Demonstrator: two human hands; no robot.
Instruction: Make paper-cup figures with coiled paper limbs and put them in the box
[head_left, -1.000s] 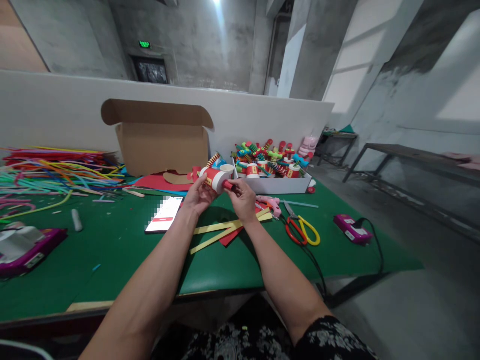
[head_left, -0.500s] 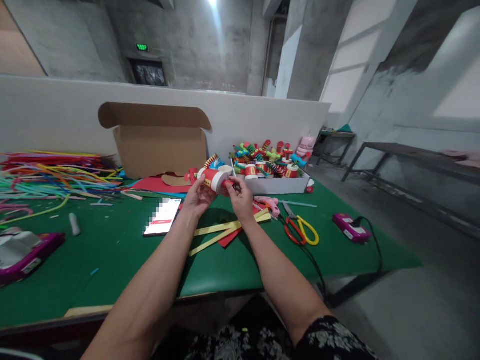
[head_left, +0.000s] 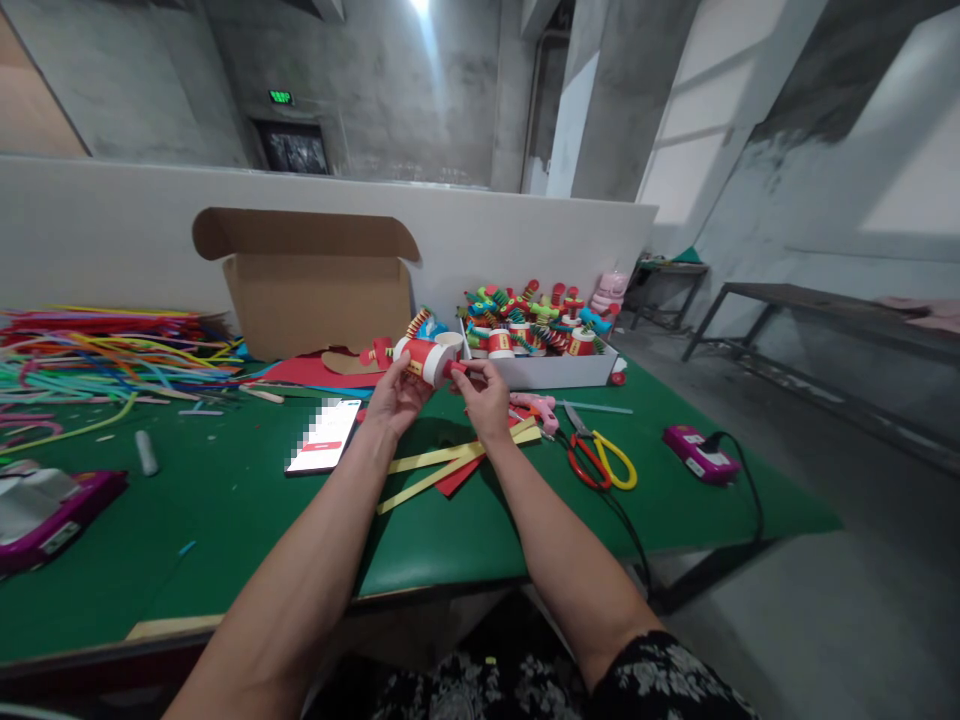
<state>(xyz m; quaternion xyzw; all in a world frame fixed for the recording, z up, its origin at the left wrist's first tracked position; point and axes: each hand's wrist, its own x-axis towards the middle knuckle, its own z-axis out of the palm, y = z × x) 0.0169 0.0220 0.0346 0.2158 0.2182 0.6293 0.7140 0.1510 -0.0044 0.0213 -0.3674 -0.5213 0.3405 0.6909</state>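
Observation:
My left hand [head_left: 394, 402] is wrapped round a red-and-white paper cup [head_left: 427, 362], which lies tilted on its side above the table. Red paper pieces [head_left: 377, 353] stick out past the cup's far left end. At the cup's right end, the fingers of my right hand [head_left: 486, 402] pinch a small red piece [head_left: 454, 369] against or close to the white base; whether it is fixed there I cannot tell. Below my hands, crossed yellow paper strips [head_left: 427, 460] rest partly over a red paper sheet [head_left: 459, 478].
A white box [head_left: 559, 374] of colourful cup figures stands behind, beside an open cardboard box [head_left: 319, 300]. Rightward lie a pink glue gun [head_left: 546, 412], scissors [head_left: 600, 462] and a purple power strip [head_left: 701, 455]. A phone [head_left: 326, 435] and a pile of coloured strips [head_left: 112, 355] are leftward.
Both hands keep hold of the cup and the small red piece, with only slight finger shifts. The whole view has drifted a little.

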